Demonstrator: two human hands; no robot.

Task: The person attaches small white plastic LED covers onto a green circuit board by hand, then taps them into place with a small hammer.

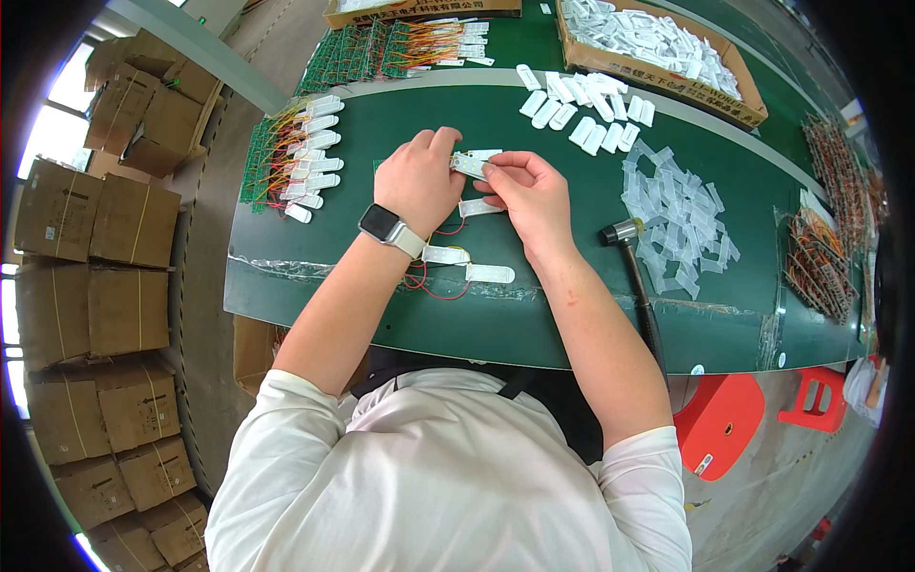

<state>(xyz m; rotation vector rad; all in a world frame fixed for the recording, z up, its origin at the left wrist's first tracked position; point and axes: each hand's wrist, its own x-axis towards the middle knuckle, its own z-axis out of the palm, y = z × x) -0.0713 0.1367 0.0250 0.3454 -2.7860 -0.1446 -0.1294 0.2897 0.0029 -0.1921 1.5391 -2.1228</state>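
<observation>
My left hand (pixel 419 181), wearing a watch on its wrist, and my right hand (pixel 534 198) meet over the middle of the green table. Between them is a small white plastic casing (pixel 469 164), which the fingers of both hands pinch; its inside is partly hidden by them. Just below my fingers lies another white casing (pixel 479 207), partly covered by my right hand. Nearer to me are two more, a shorter casing (pixel 445 255) and a longer casing (pixel 490 275), with thin red wires looping beside them.
White casings wired to green circuit boards (pixel 257 162) line the left. Loose white covers (pixel 562 116) lie below a cardboard box (pixel 753 107) of them. Clear plastic strips (pixel 681 224) and a hammer (pixel 621 232) are at right. A red stool (pixel 721 419) stands beyond the table (pixel 562 329).
</observation>
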